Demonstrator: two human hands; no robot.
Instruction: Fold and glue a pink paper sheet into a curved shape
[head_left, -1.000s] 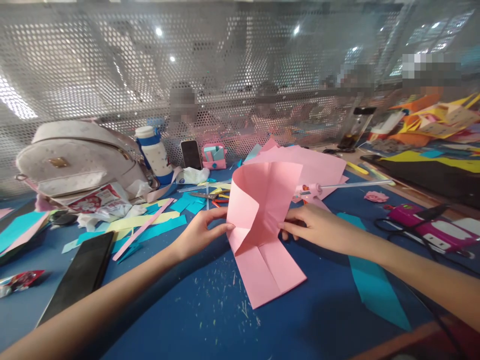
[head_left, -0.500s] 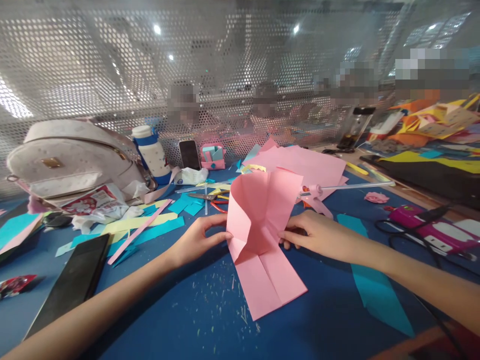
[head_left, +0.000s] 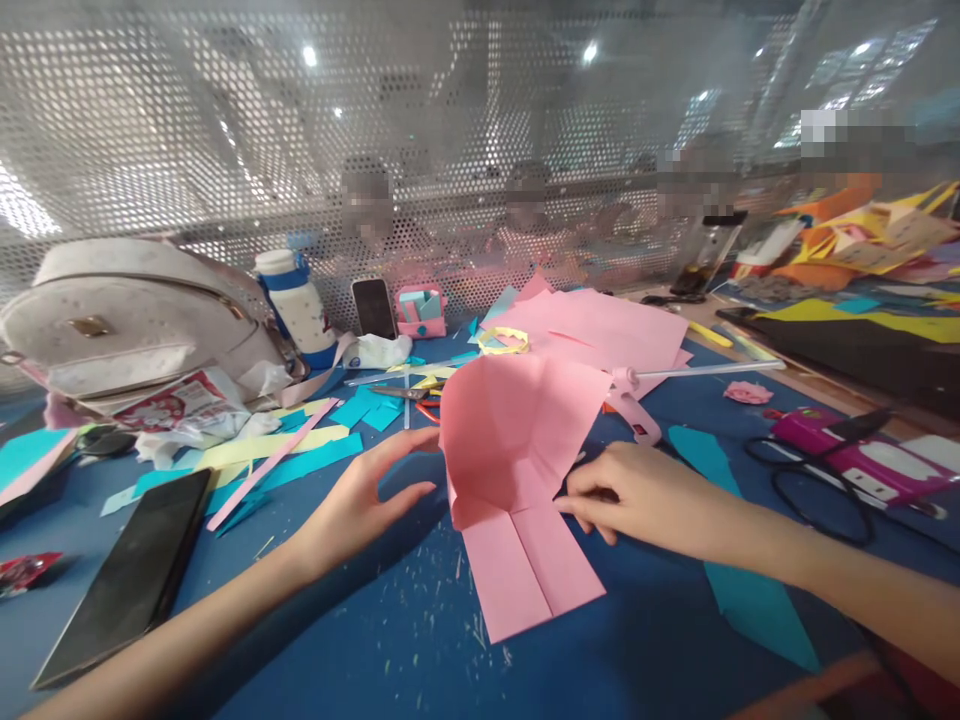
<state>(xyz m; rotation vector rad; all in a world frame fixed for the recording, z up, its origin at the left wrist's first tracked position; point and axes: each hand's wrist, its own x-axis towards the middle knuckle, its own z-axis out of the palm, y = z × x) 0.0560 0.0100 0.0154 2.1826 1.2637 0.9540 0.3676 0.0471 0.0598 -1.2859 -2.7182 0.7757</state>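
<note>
A folded sheet of pink paper (head_left: 491, 430) stands on the blue table in front of me, its upper part curved up like a scoop. Its flat lower flap (head_left: 529, 580) has a crease or slit down the middle and points toward me. My left hand (head_left: 367, 500) is at the paper's left side with thumb and fingers apart, the fingertips close behind the curved edge. On the right, my right hand (head_left: 619, 495) has its fingers curled, thumb and forefinger at the paper's lower right edge. Behind the paper, a pink glue gun (head_left: 634, 415) lies partly hidden.
Pink sheets (head_left: 600, 325) and a yellow paper ring (head_left: 504, 341) lie behind. Scissors (head_left: 397, 392), paper scraps and a black phone (head_left: 131, 575) are left, near a backpack (head_left: 135, 310) and bottle (head_left: 292, 305). A purple power strip (head_left: 855, 455) with cables and a blue strip (head_left: 757, 600) are right.
My left thumb has come off the paper and that hand has opened. The paper's upper part has spread wider and leans back. My right hand has shifted slightly down along its edge.
</note>
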